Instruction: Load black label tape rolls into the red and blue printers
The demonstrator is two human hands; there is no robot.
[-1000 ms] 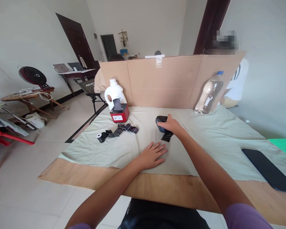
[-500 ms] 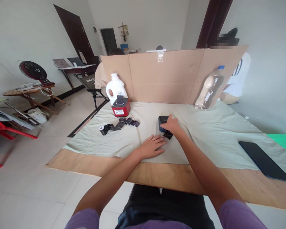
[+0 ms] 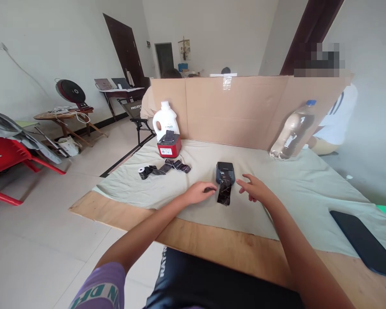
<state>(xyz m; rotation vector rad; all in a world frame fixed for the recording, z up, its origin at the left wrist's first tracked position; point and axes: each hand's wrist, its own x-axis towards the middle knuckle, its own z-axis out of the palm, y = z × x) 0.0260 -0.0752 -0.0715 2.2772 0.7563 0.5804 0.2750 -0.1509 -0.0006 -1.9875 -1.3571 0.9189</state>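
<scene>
A small dark blue and black device (image 3: 225, 167) sits on the cloth in front of me, with a dark printed strip (image 3: 224, 192) hanging out of its front toward me. Left of the strip is my left hand (image 3: 200, 192), its fingers curled around a small dark object (image 3: 209, 189) that I cannot make out. My right hand (image 3: 253, 188) hovers just right of the device, fingers apart and holding nothing. Further left, a roll of dark strip (image 3: 143, 172) lies partly unwound on the cloth. Behind it stands a red box (image 3: 169, 148) with a dark piece on top.
A white jug (image 3: 166, 121) stands behind the red box. A cardboard screen (image 3: 231, 111) spans the far side, with a tilted clear bottle (image 3: 291, 133) at its right. A black phone-like slab (image 3: 363, 242) lies at the right. A person's white sleeve (image 3: 344, 113) shows behind the screen.
My right hand has let go of the device and moved right. The strip now lies straight toward me. My left hand has gone from flat to curled around a dark object. The view has shifted.
</scene>
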